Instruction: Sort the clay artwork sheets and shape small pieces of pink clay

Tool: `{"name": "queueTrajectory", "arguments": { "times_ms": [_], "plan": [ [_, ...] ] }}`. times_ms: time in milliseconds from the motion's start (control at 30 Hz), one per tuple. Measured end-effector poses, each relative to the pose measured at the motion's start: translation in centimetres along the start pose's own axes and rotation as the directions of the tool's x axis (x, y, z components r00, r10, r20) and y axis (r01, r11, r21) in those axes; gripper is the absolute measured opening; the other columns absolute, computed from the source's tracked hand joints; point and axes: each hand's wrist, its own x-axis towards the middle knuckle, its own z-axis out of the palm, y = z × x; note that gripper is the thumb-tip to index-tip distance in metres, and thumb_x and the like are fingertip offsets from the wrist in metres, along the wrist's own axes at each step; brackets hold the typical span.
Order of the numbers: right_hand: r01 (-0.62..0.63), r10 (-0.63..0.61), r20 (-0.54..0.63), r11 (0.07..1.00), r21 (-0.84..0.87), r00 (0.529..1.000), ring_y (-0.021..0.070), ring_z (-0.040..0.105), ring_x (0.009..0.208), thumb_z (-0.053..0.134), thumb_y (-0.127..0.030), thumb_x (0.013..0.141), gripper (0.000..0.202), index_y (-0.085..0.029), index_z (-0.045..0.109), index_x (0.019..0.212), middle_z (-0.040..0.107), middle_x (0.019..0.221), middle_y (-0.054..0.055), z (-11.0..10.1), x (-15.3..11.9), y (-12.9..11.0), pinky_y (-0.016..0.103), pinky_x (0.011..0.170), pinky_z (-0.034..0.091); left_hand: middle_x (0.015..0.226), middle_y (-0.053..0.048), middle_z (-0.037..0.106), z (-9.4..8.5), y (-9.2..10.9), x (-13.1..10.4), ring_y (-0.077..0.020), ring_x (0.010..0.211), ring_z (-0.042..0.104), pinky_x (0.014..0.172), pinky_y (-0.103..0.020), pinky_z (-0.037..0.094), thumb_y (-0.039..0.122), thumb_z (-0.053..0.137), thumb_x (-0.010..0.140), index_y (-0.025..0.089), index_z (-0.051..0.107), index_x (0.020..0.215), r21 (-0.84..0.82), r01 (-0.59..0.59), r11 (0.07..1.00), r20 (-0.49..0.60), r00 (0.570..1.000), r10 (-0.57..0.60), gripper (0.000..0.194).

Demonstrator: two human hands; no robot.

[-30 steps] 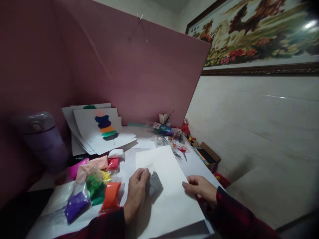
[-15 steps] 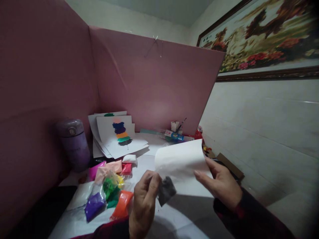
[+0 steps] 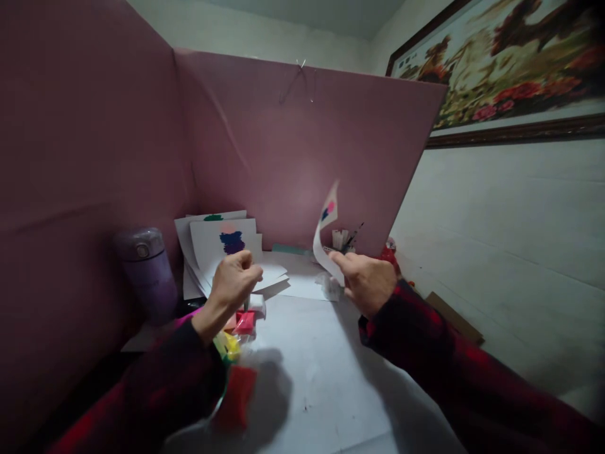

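My right hand [image 3: 371,280] is closed on the lower edge of a white sheet of paper [image 3: 321,249]. The sheet stands up and bends, showing a pink and a dark blue patch near its top. My left hand [image 3: 234,280] is closed with the thumb side up, raised in front of painted sheets [image 3: 201,249] that lean at the back left. Whatever it may hold is hidden. Below it lie a red packet [image 3: 244,323], a yellow packet [image 3: 230,345] and an orange-red packet [image 3: 236,394], partly covered by my left sleeve.
A purple flask [image 3: 149,277] stands at the left by the pink panel [image 3: 293,157]. At the back of the white tabletop [image 3: 312,353] are a white holder with brushes [image 3: 340,239] and crumpled clear plastic [image 3: 328,287]. A brown cardboard piece [image 3: 454,318] lies at the right.
Both hands have moved up and farther forward. The paper has been lifted off the table and turned upright. The dark grey packet that was in my left hand no longer shows.
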Motion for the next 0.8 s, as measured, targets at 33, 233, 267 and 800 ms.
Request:
{"name": "queueTrajectory", "arguments": {
  "times_ms": [33, 233, 267, 800],
  "plan": [
    [0.018, -0.018, 0.015, 0.999, -0.037, 1.0, 0.0231, 0.063, 0.081, 0.049, -0.012, 0.08, 0.041, -0.027, 0.056, 0.118, 0.067, 0.091, 0.005, 0.1, 0.2, -0.4, 0.028, 0.057, 0.038, 0.063, -0.002, 0.059, 0.4, -0.3, 0.7, -0.0179, 0.063, 0.058, 0.055, -0.025, 0.037, 0.024, 0.047, 0.074, 0.019, 0.049, 0.067, 0.202, -0.022, 0.979, 0.062, 0.998, 0.01, 0.009],
    [0.016, -0.009, 0.111, 0.998, -0.067, 0.994, 0.0262, 0.063, 0.081, 0.034, -0.011, 0.091, 0.04, -0.015, 0.05, 0.128, 0.064, 0.093, 0.018, 5.2, 0.4, -4.8, 0.031, 0.054, 0.042, 0.08, -0.015, 0.068, 4.9, -1.9, 2.0, -0.0274, 0.08, 0.064, 0.068, -0.032, 0.039, 0.011, 0.049, 0.075, 0.013, 0.062, 0.083, 0.56, -0.344, 0.754, 0.413, 0.904, 0.106, 0.016],
    [0.023, -0.018, 0.122, 0.999, -0.038, 0.992, 0.0264, 0.062, 0.081, 0.034, -0.011, 0.092, 0.04, -0.014, 0.05, 0.128, 0.064, 0.092, 0.019, 6.3, 0.1, -5.6, 0.031, 0.054, 0.043, 0.081, -0.016, 0.068, 5.5, -2.2, 2.0, -0.0274, 0.083, 0.064, 0.07, -0.033, 0.039, 0.009, 0.049, 0.075, 0.013, 0.063, 0.08, 0.558, -0.367, 0.744, 0.439, 0.892, 0.111, 0.015],
    [0.109, -0.109, 0.002, 0.994, 0.01, 0.994, 0.0253, 0.054, 0.086, 0.042, -0.012, 0.09, 0.034, -0.011, 0.054, 0.122, 0.061, 0.099, 0.015, 13.8, -4.1, -5.6, 0.035, 0.059, 0.042, 0.08, -0.021, 0.069, 6.8, -4.3, 3.9, -0.0295, 0.081, 0.066, 0.067, -0.035, 0.043, 0.007, 0.042, 0.081, 0.01, 0.069, 0.075, 0.663, -0.393, 0.638, 0.467, 0.882, 0.058, 0.028]
  ]
}}
